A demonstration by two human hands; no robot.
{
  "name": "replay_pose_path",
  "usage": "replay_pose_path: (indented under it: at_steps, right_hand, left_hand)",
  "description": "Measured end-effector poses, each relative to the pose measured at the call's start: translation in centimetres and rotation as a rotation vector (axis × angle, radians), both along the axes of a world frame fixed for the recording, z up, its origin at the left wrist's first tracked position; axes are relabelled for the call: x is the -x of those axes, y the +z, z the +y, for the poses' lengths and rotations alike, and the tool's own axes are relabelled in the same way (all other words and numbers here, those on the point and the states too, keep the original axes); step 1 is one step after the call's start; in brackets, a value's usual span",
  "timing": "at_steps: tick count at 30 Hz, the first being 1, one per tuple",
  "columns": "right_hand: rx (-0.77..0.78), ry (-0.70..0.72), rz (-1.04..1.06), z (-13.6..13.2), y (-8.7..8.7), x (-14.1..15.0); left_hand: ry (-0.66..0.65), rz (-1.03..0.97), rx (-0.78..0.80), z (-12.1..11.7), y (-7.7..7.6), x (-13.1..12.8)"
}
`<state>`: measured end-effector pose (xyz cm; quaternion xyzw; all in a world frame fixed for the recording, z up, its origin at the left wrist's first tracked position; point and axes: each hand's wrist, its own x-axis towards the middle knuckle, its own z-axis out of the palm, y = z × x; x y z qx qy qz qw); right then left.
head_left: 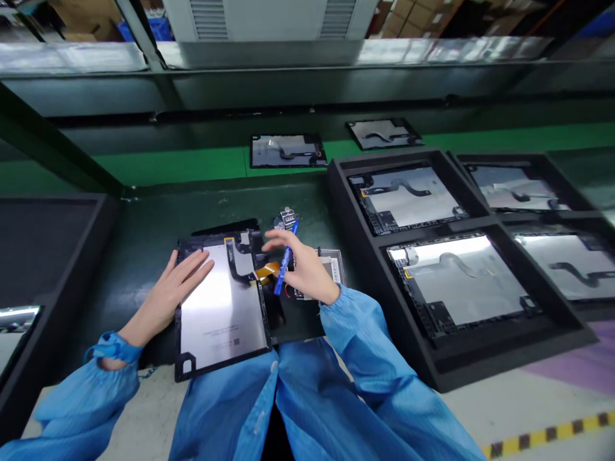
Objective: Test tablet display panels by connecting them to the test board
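Observation:
A tablet display panel [218, 307] lies face down on the dark bench in front of me, silver back up, with a black flex cable and an orange ribbon [267, 271] at its right edge. My left hand [173, 291] rests flat and open on the panel's upper left corner. My right hand [302, 266] is closed around a blue stick tool [286, 259], its tip near the orange ribbon, with two fingers stretched toward the panel's top. A second board [331, 266] lies under that hand.
A black foam tray [384, 250] at right holds several similar panels in compartments. Two more panels [287, 151] lie on the green conveyor behind. A small round metal part [286, 221] sits past my right hand. Another dark tray [43, 250] stands at left.

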<state>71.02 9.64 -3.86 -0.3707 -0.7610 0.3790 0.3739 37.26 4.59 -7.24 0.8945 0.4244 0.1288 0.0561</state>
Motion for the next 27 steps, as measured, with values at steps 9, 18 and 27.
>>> replay_pose_path:
  at_steps: [9,18,27]
  right_hand:
    - [0.247,0.139,0.302,-1.1,1.1,1.1]
    - [0.154,0.132,0.24,-1.6,0.8,2.3]
    - [0.193,0.181,0.26,-1.5,0.4,2.3]
  left_hand:
    - [0.245,-0.322,0.014,-0.5,5.6,-5.6]
    - [0.452,-0.863,0.625,0.5,5.5,-12.4]
    - [0.363,-0.884,0.817,0.8,6.3,-12.6]
